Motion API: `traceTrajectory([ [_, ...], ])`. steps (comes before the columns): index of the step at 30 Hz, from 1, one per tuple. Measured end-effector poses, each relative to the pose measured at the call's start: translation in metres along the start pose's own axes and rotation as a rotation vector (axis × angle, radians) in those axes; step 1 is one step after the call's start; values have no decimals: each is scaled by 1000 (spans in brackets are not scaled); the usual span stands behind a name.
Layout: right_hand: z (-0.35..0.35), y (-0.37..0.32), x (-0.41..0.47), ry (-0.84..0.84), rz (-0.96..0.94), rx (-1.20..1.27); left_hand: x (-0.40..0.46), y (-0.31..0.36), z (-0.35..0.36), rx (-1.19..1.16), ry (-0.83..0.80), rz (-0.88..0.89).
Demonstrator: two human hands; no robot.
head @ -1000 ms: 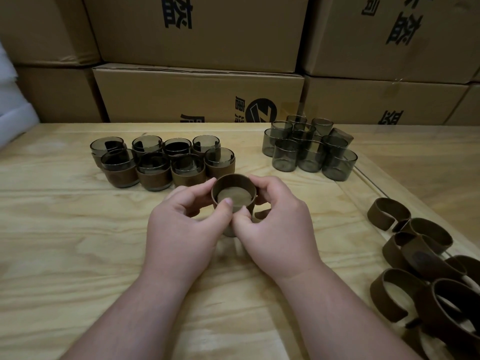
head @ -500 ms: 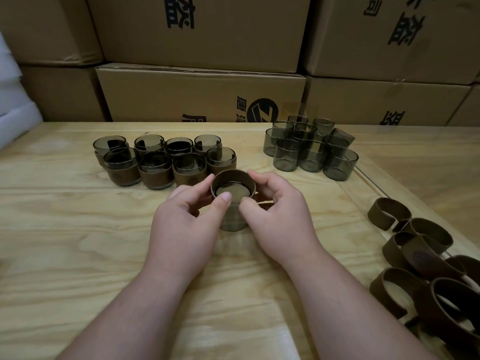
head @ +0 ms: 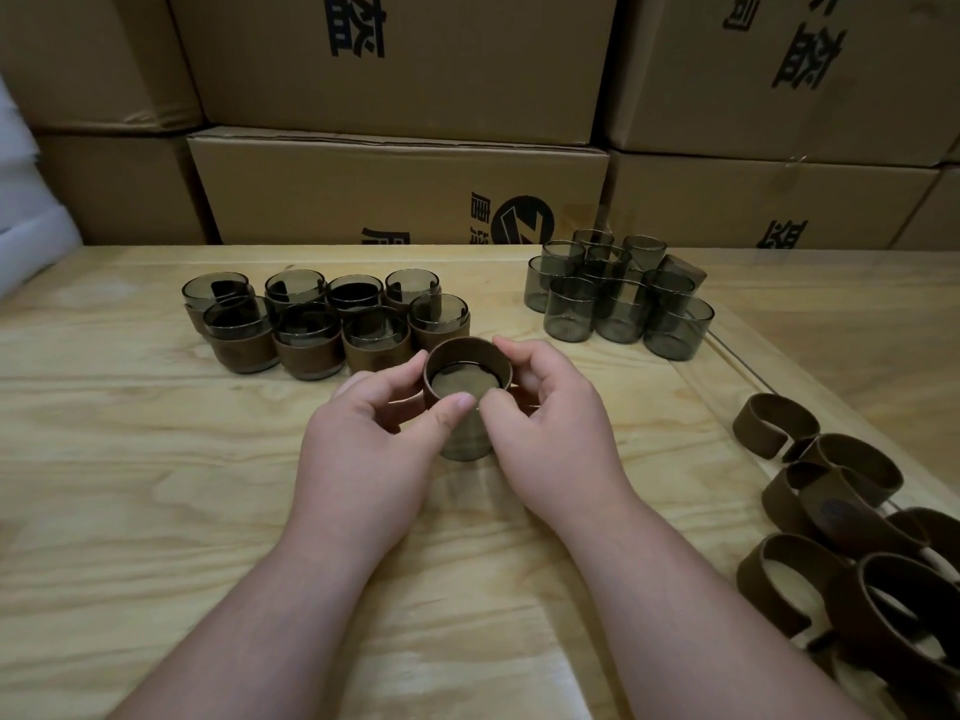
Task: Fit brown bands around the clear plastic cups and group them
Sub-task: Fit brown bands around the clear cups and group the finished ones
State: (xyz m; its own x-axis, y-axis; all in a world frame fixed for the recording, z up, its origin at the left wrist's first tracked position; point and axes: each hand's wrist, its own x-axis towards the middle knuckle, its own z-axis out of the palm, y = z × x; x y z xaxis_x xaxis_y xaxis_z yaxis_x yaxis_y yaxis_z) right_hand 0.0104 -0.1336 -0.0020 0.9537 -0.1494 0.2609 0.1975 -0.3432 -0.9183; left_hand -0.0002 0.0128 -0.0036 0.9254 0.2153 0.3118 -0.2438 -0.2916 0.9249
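Fingers (head: 457, 407) of both hands keep pinching the band (head: 467, 363) — cup (head: 465, 444) lower now.

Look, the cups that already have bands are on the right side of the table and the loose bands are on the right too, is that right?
Not quite. The head view shows the banded cups grouped on the left side of the table, not the right. The plain cups stand on the right at the back. The loose bands are on the right, as you said.
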Motion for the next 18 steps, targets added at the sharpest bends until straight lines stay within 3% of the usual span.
traceTrajectory([
  [18,2,6,-1,-68,41,-124,0,-1,0,142,-28,-29],
])
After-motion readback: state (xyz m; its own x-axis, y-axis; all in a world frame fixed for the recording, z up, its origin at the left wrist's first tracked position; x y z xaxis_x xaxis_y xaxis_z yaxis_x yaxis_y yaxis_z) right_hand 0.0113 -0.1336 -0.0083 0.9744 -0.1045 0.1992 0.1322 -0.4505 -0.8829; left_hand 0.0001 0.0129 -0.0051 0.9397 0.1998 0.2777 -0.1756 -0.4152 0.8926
